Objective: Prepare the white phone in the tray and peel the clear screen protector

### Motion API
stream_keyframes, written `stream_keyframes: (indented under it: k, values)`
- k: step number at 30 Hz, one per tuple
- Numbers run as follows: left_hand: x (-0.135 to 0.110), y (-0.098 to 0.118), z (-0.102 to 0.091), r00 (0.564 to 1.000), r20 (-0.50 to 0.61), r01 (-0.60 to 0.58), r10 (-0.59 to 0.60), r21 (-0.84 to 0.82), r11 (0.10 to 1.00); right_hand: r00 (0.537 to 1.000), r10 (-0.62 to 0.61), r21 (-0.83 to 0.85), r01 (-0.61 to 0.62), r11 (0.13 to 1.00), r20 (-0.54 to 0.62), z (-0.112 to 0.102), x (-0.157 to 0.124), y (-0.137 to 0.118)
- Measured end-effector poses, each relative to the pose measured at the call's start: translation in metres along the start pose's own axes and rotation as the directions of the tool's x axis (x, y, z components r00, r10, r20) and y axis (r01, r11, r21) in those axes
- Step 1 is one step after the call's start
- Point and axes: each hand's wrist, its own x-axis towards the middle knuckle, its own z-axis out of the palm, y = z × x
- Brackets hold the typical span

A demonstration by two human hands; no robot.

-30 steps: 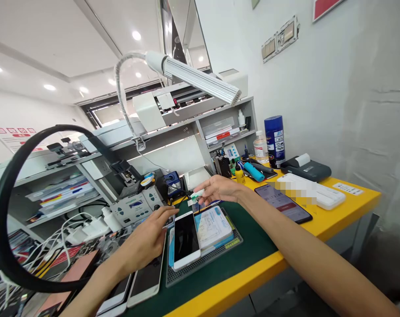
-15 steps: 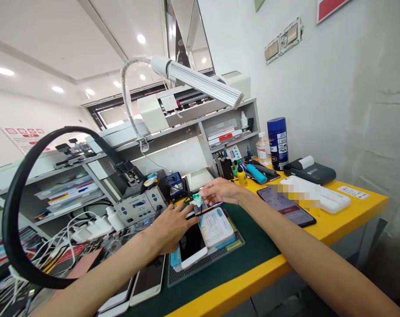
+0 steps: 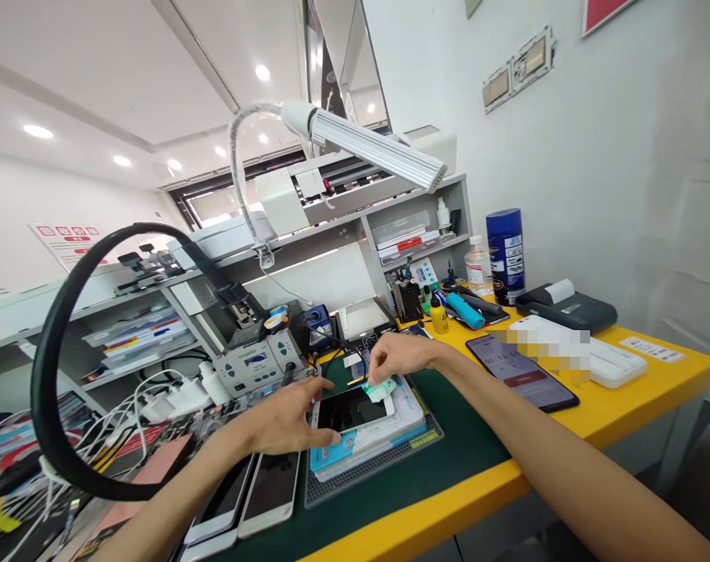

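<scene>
A white phone [image 3: 346,411] with a dark screen lies crosswise on a stack of flat boxes [image 3: 410,414]. My left hand [image 3: 284,417] spans its left end, thumb along the near edge and fingers at the far corner; the index finger is stretched out. Over the phone's right end, my right hand [image 3: 398,357] pinches a small thin green-and-white sheet [image 3: 380,389], which lies against the screen side. My right fingertips are partly hidden. The boxes rest on a grey perforated mat [image 3: 343,490].
More phones [image 3: 269,492] lie left of the mat. A black ring on an arm [image 3: 44,390] curves over the left side. At right are a running-timer phone [image 3: 522,371], a white case [image 3: 612,361], a small printer [image 3: 565,308] and a blue can [image 3: 505,254]. A lamp [image 3: 378,148] hangs above.
The phone has turned from pointing toward me to lying crosswise. My right hand has lowered the green-and-white sheet onto it. My left hand has shifted to the phone's left end.
</scene>
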Motion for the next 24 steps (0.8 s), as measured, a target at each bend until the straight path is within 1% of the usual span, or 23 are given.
stream_keyframes:
  k: [4,6,8,11,14,16,20,24]
  values:
    - [-0.018,-0.016,0.023,0.993,-0.113,0.021,-0.042,-0.184,0.983,0.999,0.001,-0.164,-0.008,0.986,-0.045,-0.001,-0.003,-0.001]
    - [-0.023,-0.021,0.034,0.979,-0.195,0.015,-0.061,-0.231,0.973,0.998,0.011,-0.226,-0.025,0.974,-0.061,-0.001,-0.006,-0.004]
    - [-0.025,-0.024,0.042,0.968,-0.246,-0.014,-0.049,-0.249,0.968,0.997,0.023,-0.27,-0.041,0.962,-0.07,-0.001,-0.009,-0.007]
    - [-0.026,-0.026,0.048,0.967,-0.253,-0.049,-0.018,-0.257,0.965,0.998,0.05,-0.294,-0.059,0.954,-0.035,-0.002,-0.012,-0.012]
    - [-0.026,-0.029,0.051,0.967,-0.255,-0.044,-0.023,-0.256,0.966,0.997,0.078,-0.313,-0.071,0.947,0.01,-0.001,-0.012,-0.013]
    - [-0.026,-0.032,0.054,0.964,-0.265,-0.047,-0.023,-0.256,0.965,0.995,0.094,-0.324,-0.082,0.943,0.02,0.002,-0.01,-0.014]
    - [-0.026,-0.036,0.061,0.955,-0.294,-0.055,-0.033,-0.286,0.957,0.991,0.134,-0.34,-0.131,0.931,-0.016,0.007,-0.009,-0.015]
    - [-0.028,-0.04,0.067,0.949,-0.315,-0.08,-0.014,-0.284,0.955,0.989,0.135,-0.363,-0.147,0.92,-0.056,0.011,-0.009,-0.016]
